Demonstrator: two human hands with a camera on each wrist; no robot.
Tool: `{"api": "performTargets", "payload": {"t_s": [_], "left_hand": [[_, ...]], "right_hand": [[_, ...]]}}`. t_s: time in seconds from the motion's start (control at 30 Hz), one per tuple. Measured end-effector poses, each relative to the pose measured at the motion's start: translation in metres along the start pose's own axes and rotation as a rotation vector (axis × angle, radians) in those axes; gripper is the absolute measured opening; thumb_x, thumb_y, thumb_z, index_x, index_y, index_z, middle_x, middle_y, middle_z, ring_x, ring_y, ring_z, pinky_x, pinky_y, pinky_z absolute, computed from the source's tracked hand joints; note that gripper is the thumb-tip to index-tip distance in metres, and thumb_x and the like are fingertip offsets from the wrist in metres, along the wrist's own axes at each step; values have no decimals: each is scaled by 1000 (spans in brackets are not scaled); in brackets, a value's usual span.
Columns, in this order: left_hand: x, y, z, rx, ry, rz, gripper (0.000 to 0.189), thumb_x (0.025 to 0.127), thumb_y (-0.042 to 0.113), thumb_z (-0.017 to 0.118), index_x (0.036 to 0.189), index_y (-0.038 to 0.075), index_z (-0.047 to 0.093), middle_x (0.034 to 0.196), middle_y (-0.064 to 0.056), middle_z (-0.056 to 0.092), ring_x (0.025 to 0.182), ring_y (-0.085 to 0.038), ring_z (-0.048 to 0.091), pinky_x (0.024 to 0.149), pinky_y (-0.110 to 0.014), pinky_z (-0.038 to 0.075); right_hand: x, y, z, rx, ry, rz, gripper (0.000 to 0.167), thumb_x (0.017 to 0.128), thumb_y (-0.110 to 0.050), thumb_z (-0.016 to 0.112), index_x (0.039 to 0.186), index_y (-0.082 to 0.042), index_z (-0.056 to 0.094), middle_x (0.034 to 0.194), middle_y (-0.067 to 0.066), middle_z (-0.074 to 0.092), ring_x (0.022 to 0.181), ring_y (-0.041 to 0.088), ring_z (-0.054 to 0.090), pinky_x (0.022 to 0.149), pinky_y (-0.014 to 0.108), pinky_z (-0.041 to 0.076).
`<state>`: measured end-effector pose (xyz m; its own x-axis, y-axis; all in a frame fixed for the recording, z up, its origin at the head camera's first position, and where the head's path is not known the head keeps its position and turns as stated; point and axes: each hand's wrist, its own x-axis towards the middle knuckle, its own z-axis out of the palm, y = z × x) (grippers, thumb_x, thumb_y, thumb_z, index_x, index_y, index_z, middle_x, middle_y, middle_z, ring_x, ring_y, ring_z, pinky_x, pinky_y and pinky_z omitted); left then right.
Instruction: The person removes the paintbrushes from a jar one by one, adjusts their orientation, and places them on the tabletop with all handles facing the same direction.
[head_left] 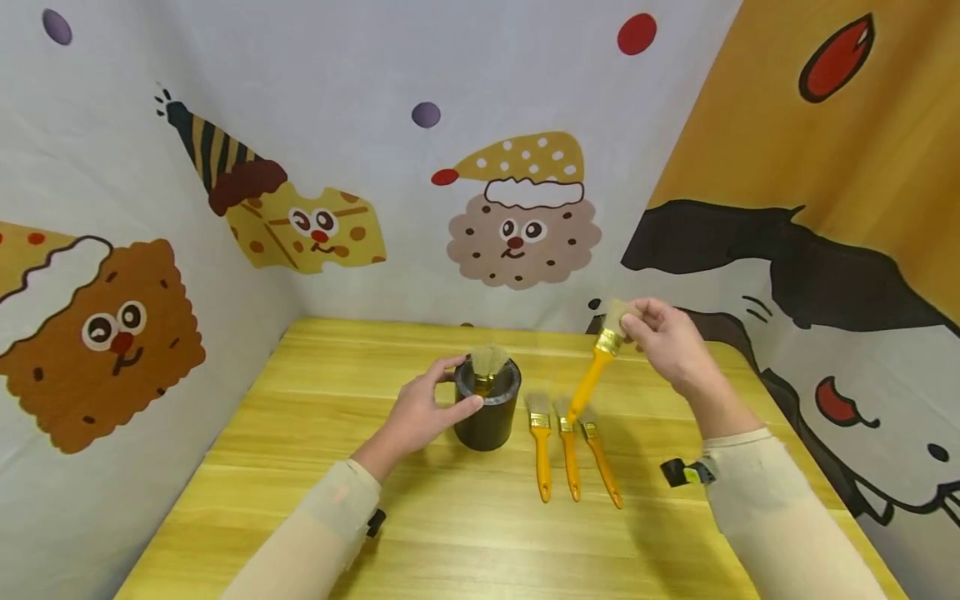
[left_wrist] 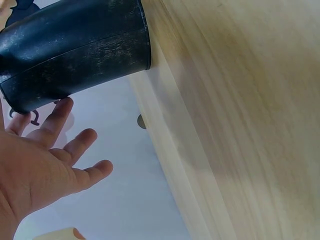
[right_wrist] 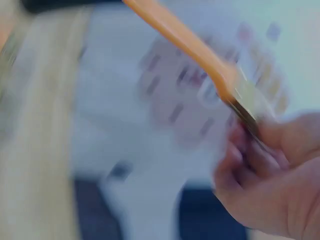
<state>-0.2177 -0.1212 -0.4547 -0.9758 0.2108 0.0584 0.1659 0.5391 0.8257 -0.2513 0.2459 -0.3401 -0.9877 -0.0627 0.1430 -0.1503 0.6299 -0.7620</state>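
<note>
My left hand [head_left: 423, 408] holds a black cup [head_left: 483, 429] at its rim, thumb on the near side and forefinger behind. In the left wrist view the cup [left_wrist: 80, 47] appears sideways, with the lower fingers spread apart from it. A paintbrush [head_left: 489, 367] stands inside, bristles up; its handle is hidden. My right hand [head_left: 667, 342] pinches another paintbrush [head_left: 592, 379] by its bristles, the orange handle hanging down to the left. The right wrist view shows that brush's handle [right_wrist: 185, 40] blurred. Below it lie a left paintbrush [head_left: 542, 450], a middle paintbrush [head_left: 572, 462] and a right paintbrush [head_left: 602, 462].
The wooden table [head_left: 420, 533] carries the cup and brushes. A cloth with cartoon prints [head_left: 360, 75] hangs behind the table's back edge and along both sides. A small black device [head_left: 686, 472] sits at my right wrist.
</note>
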Motion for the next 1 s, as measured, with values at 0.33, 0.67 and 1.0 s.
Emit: {"api": "performTargets", "payload": {"t_s": [0.33, 0.67, 1.0], "left_hand": [[0, 2, 1, -34, 1, -3, 76, 91, 67, 77, 156, 49, 43, 155, -6, 59, 148, -38, 52, 112, -65, 50], [3, 5, 3, -18, 12, 3, 77, 90, 68, 77, 156, 48, 44, 154, -6, 61, 149, -37, 52, 113, -68, 47], [-1, 2, 4, -32, -3, -16, 78, 89, 68, 78, 156, 50, 42, 155, -9, 59, 138, -40, 62, 108, -64, 53]], "right_hand": [[11, 137, 23, -201, -405, 152, 23, 112, -11, 55, 124, 7, 65, 88, 14, 66, 73, 20, 59, 67, 36, 52], [6, 142, 49, -205, -349, 146, 17, 108, -8, 62, 112, 7, 70, 88, 16, 71, 72, 20, 66, 68, 35, 56], [13, 84, 65, -228, -220, 66, 52, 113, -40, 56, 146, 0, 60, 140, 25, 66, 126, 42, 64, 104, 59, 54]]}}
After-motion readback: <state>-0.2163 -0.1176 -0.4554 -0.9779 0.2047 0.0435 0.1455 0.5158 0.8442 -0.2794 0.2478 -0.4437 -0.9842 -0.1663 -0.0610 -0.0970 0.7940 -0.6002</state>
